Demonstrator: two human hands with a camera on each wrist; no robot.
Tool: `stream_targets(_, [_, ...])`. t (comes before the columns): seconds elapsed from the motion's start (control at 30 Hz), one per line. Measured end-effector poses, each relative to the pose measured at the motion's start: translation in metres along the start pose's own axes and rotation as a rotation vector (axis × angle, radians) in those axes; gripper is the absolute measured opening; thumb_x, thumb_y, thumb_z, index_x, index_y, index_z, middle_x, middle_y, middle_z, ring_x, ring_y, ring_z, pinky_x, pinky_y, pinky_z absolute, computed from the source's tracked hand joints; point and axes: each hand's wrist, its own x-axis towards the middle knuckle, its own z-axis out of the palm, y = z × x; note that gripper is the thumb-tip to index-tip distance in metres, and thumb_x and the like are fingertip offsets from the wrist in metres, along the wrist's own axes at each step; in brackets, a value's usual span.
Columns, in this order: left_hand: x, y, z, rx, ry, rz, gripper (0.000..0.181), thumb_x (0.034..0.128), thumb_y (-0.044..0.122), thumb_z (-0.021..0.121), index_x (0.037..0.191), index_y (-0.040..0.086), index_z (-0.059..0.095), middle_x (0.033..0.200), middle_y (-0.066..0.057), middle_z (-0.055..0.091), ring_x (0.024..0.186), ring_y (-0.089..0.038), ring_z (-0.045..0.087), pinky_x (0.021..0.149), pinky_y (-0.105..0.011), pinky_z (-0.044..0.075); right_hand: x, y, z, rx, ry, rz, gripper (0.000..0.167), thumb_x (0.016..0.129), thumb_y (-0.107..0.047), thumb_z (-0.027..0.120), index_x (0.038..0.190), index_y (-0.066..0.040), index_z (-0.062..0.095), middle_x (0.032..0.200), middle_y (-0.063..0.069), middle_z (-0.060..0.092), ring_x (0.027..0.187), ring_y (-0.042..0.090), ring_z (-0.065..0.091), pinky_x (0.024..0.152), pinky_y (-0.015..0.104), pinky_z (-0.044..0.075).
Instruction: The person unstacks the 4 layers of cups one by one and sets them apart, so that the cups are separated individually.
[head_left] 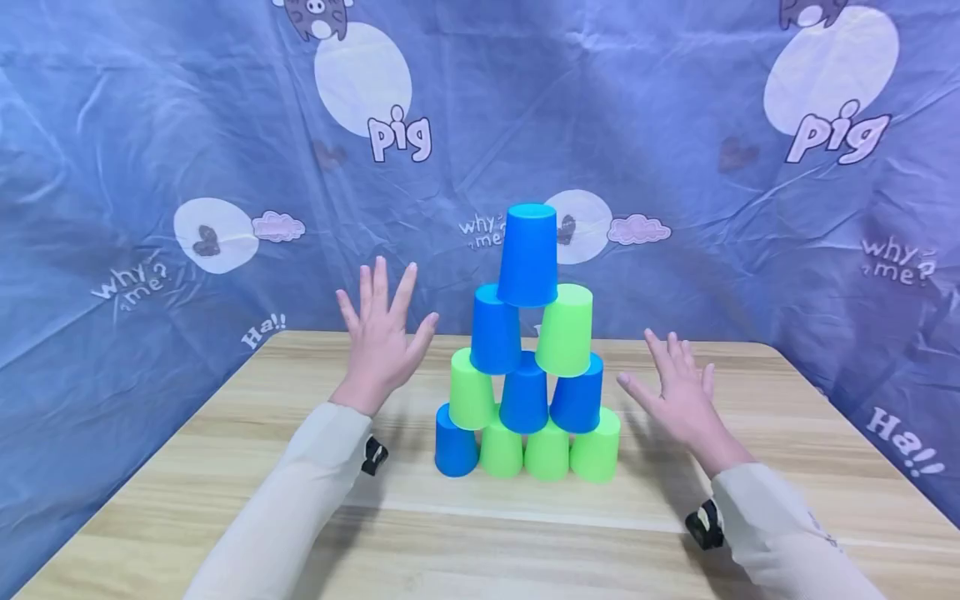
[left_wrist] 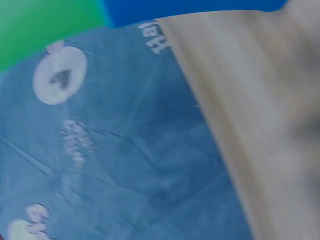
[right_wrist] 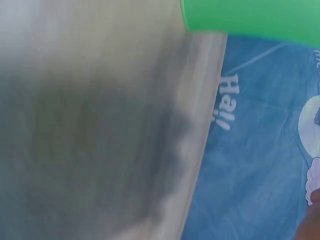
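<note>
A pyramid of upside-down plastic cups stands on the table. On top sits one blue cup (head_left: 528,254), resting on a blue cup (head_left: 496,329) and a green cup (head_left: 566,331). Below is a row of three, green, blue, blue. The bottom row has one blue cup (head_left: 456,442) at left and green cups (head_left: 547,452) beside it. My left hand (head_left: 381,346) is raised left of the stack, fingers spread, touching nothing. To the right, my right hand (head_left: 681,396) also hovers apart from the cups, fingers extended. Cup edges show in both wrist views, including a green cup (right_wrist: 250,17) in the right one.
The wood-grain table (head_left: 420,542) extends under the stack and both forearms. Behind its far edge hangs a wrinkled blue cloth (head_left: 465,75) printed with pigs and words. Black wrist devices (head_left: 707,525) sit under both sleeves.
</note>
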Motion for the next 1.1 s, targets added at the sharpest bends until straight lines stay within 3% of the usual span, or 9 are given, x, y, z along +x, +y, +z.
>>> stream_targets(0.2, [0.008,0.02,-0.013,-0.072,0.059,0.074,0.064,0.0929,0.043,0.042,0.149,0.021,0.02,0.156,-0.012,0.005,0.143,-0.024,-0.009,0.11,-0.054,-0.013,-0.014,-0.005,0.008,0.205,-0.029,-0.047,0.073,0.094,-0.039,0.047,0.149,-0.011,0.009,0.15,0.028,0.009,0.138,0.046,-0.002,0.106,0.065,-0.007])
stream_targets(0.4, [0.014,0.04,-0.027,-0.19,0.068,0.103,0.062,0.0944,0.038,0.044,0.147,0.014,0.023,0.151,-0.014,0.024,0.141,-0.029,0.016,0.112,-0.051,0.018,-0.027,-0.012,0.014,0.308,-0.071,-0.043,0.07,0.094,-0.035,0.05,0.15,-0.018,0.011,0.151,0.023,0.017,0.135,0.049,0.016,0.098,0.072,0.017])
stream_targets(0.57, [0.02,0.058,-0.033,-0.377,0.041,0.091,0.058,0.0947,0.036,0.044,0.145,0.01,0.028,0.145,-0.011,0.035,0.133,-0.027,0.034,0.104,-0.05,0.035,-0.036,-0.018,0.021,0.458,-0.108,-0.074,0.066,0.094,-0.024,0.052,0.147,-0.008,0.018,0.149,0.024,0.023,0.135,0.046,0.02,0.102,0.066,0.021])
stream_targets(0.67, [0.028,0.066,-0.041,-0.539,-0.012,0.049,0.057,0.0943,0.034,0.047,0.143,0.011,0.03,0.144,-0.01,0.037,0.131,-0.024,0.037,0.103,-0.046,0.037,-0.036,-0.024,0.025,0.577,-0.13,-0.099,0.063,0.093,-0.018,0.053,0.145,-0.004,0.02,0.147,0.024,0.026,0.136,0.042,0.021,0.107,0.059,0.018])
stream_targets(0.8, [0.038,0.078,-0.05,-0.72,-0.146,-0.038,0.057,0.0933,0.032,0.051,0.144,0.016,0.029,0.143,-0.009,0.04,0.13,-0.024,0.04,0.104,-0.043,0.037,-0.038,-0.03,0.03,0.676,-0.169,-0.079,0.062,0.093,-0.017,0.054,0.144,-0.003,0.021,0.146,0.024,0.029,0.135,0.041,0.024,0.108,0.056,0.017])
stream_targets(0.93, [0.048,0.091,-0.054,-0.841,-0.251,-0.101,0.059,0.092,0.031,0.054,0.143,0.018,0.029,0.14,-0.01,0.042,0.127,-0.025,0.044,0.102,-0.045,0.039,-0.042,-0.032,0.032,0.713,-0.196,-0.034,0.062,0.091,-0.017,0.056,0.143,-0.002,0.024,0.144,0.025,0.032,0.133,0.042,0.027,0.108,0.059,0.018])
stream_targets(1.1, [0.059,0.103,-0.055,-0.91,-0.303,-0.127,0.063,0.0882,0.034,0.06,0.143,0.021,0.03,0.138,-0.007,0.044,0.124,-0.023,0.047,0.099,-0.049,0.041,-0.044,-0.032,0.033,0.739,-0.208,0.0,0.062,0.088,-0.014,0.059,0.14,0.001,0.028,0.143,0.023,0.034,0.132,0.041,0.029,0.107,0.06,0.02])
